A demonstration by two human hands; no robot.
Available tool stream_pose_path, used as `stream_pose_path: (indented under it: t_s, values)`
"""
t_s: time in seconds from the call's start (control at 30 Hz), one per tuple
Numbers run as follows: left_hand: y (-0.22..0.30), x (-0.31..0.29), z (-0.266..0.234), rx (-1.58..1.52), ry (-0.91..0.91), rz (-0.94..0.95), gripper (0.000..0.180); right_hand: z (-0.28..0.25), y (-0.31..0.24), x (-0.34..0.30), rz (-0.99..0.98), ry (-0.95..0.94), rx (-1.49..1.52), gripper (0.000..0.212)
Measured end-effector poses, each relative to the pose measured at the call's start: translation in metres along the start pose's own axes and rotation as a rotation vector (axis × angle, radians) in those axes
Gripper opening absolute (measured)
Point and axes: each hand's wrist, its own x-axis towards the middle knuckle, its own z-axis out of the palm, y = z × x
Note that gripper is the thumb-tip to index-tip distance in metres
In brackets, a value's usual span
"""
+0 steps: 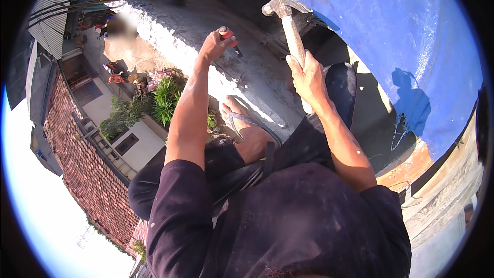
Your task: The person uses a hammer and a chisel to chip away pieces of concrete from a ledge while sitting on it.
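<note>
My left hand (213, 46) is closed around the red handle of a chisel (226, 33). Its dark blade points down and to the right, towards the rough grey concrete ledge (267, 90); whether the tip touches is hard to tell. In my right hand (310, 83) is a claw hammer (293, 35), gripped by its pale wooden handle. The steel head is raised beyond the hand, up and to the right of the chisel, apart from it. My foot in a flip-flop (239, 123) rests on the ledge below the chisel.
A blue tarp (381, 15) hangs along the right, casting shade beneath. Left of the ledge's broken white edge (159, 38) is a drop to a yard with green plants (167, 100) and a tiled roof (90, 159). Black cables (77, 7) run at the upper left.
</note>
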Motion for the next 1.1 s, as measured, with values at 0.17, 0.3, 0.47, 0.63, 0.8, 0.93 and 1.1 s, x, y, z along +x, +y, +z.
stream_pose_path:
  t_s: [0.17, 0.3, 0.47, 0.63, 0.8, 0.93, 1.1]
  values:
    - [0.030, 0.010, -0.033, 0.158, -0.144, 0.045, 0.030, -0.014, -0.026, 0.014, 0.177, -0.026, 0.188, 0.048]
    - [0.026, 0.002, -0.026, 0.230, -0.207, 0.044, 0.029, -0.007, -0.022, 0.009, 0.118, -0.053, 0.170, 0.055]
    - [0.011, -0.005, -0.017, -0.032, -0.193, -0.061, 0.025, -0.005, -0.027, -0.005, 0.017, -0.097, 0.099, 0.057]
    - [0.011, -0.023, -0.020, -0.082, -0.149, -0.047, 0.025, -0.008, -0.090, -0.007, -0.286, 0.090, 0.383, 0.030]
    - [0.014, -0.030, -0.035, -0.180, -0.178, -0.077, 0.025, 0.038, -0.074, 0.000, -0.424, 0.180, 0.363, 0.026]
    - [-0.004, -0.024, -0.029, -0.034, -0.159, -0.060, 0.023, 0.051, -0.033, 0.003, -0.155, -0.318, -0.174, 0.036]
    - [-0.018, -0.042, -0.035, -0.097, -0.102, -0.039, 0.025, 0.025, -0.098, -0.011, -0.281, -0.136, 0.120, 0.033]
